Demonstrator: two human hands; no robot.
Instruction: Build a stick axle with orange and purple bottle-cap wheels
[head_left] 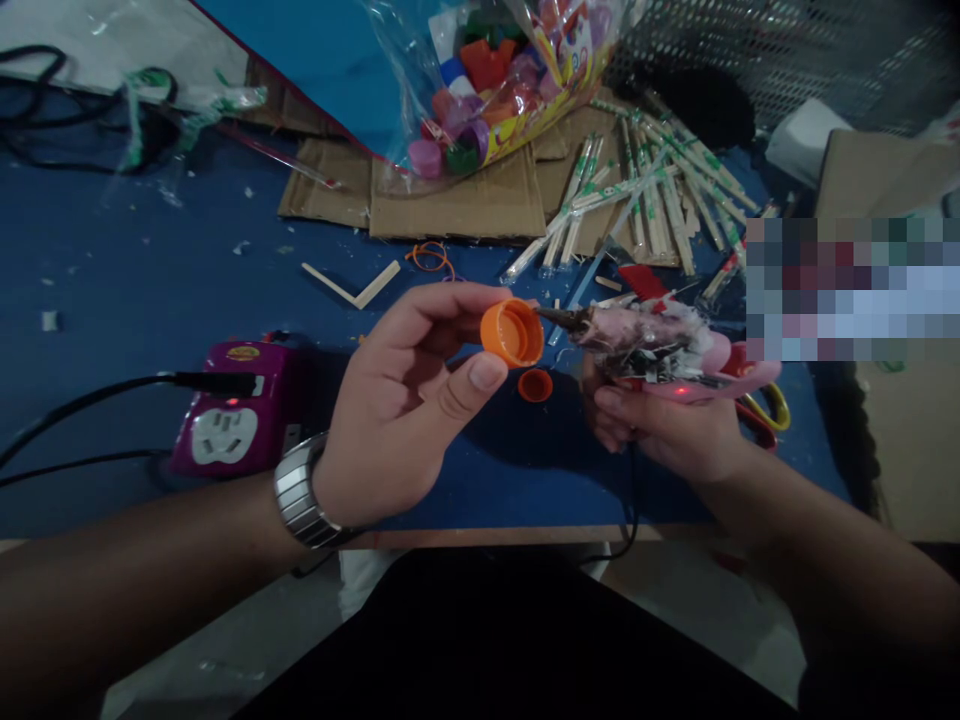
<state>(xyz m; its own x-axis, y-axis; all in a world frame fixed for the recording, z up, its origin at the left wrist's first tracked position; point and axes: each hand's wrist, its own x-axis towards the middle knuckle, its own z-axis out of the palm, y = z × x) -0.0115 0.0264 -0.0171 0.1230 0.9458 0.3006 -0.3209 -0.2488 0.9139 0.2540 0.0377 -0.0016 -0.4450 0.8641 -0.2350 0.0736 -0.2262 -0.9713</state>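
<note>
My left hand pinches an orange bottle cap between thumb and fingers, its hollow side turned to the right. My right hand grips a pink hot-glue gun crusted with old glue. The gun's nozzle tip touches or nearly touches the cap's rim. A second, smaller orange cap lies on the blue table just below the held one. A metal watch sits on my left wrist.
A purple power strip with a black cord lies at the left. Cardboard pieces, a clear bag of coloured caps, wrapped chopsticks, two joined wooden sticks and an orange rubber band lie further back. Scissors handles show behind my right hand.
</note>
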